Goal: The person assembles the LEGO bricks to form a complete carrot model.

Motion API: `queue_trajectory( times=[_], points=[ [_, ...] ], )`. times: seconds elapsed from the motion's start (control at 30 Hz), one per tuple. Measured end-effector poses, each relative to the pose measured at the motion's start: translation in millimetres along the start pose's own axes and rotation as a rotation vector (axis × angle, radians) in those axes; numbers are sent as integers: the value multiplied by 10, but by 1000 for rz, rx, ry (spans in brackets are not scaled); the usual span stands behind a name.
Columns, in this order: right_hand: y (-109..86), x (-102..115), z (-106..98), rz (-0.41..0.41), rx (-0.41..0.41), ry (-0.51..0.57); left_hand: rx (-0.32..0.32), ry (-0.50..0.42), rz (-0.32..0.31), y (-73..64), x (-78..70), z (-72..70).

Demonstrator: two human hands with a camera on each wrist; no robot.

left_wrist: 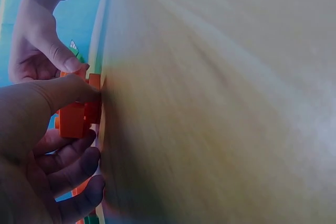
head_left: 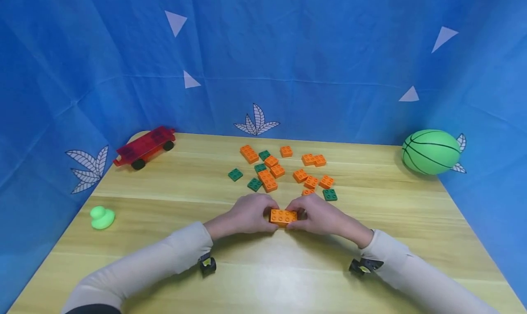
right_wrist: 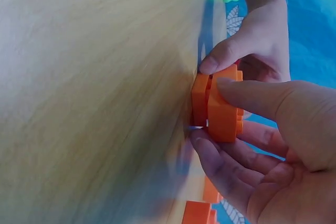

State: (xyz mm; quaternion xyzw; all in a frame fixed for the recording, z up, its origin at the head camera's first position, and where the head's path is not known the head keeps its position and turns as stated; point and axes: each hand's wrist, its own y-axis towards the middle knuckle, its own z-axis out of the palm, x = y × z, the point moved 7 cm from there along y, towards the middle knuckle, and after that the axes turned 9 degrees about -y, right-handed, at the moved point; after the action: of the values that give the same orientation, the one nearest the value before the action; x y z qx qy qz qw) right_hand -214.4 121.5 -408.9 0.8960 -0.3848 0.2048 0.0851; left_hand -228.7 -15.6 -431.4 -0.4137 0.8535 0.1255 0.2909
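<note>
Two orange toy bricks [head_left: 282, 217] are between my hands on the table, an upper brick [right_wrist: 222, 114] with its studs facing up above a lower brick [right_wrist: 199, 98]. A thin gap shows between them in the right wrist view. My left hand [head_left: 252, 214] pinches the bricks at their left end, its thumb near the lower one. From the other end my right hand [head_left: 320, 215] pinches the upper brick, thumb on the near side and fingers behind. Palms and fingers partly hide both bricks.
Behind the hands lie several loose orange bricks [head_left: 268, 181] and green bricks [head_left: 254, 184]. A red toy trailer [head_left: 145, 147] stands at the back left, a green duck [head_left: 101, 217] at the left edge, and a green ball [head_left: 430, 152] at the back right. Blue cloth [head_left: 288, 49] hangs behind.
</note>
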Motion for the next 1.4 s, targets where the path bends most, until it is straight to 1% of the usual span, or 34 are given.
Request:
queue_trajectory(
  times=[0.13, 0.23, 0.4, 0.47, 0.6, 0.87, 1.1, 1.27, 1.4],
  points=[
    [21, 20, -4, 14, 8, -15, 6, 0, 1, -3, -20, -17],
    [34, 41, -12, 6, 0, -44, 3, 15, 4, -7, -29, -31],
    [55, 103, -11, -22, -19, -102, -11, 28, 7, -5, -12, -30],
    [55, 133, -5, -38, -28, -133, -13, 20, 5, 3, -3, -13],
    [41, 150, -2, -67, -41, -162, -7, 15, -5, 28, -1, 29],
    [3, 103, 8, -54, -26, -134, -1, 21, -18, 14, 21, 42],
    [18, 90, -5, -47, -20, -99, -4, 19, -9, -1, 20, 6],
    [41, 93, -25, -44, -17, -99, -12, 25, -4, 4, 15, -1],
    [52, 99, -25, -45, -9, -100, -11, 25, -14, 1, 20, 8]
  ],
)
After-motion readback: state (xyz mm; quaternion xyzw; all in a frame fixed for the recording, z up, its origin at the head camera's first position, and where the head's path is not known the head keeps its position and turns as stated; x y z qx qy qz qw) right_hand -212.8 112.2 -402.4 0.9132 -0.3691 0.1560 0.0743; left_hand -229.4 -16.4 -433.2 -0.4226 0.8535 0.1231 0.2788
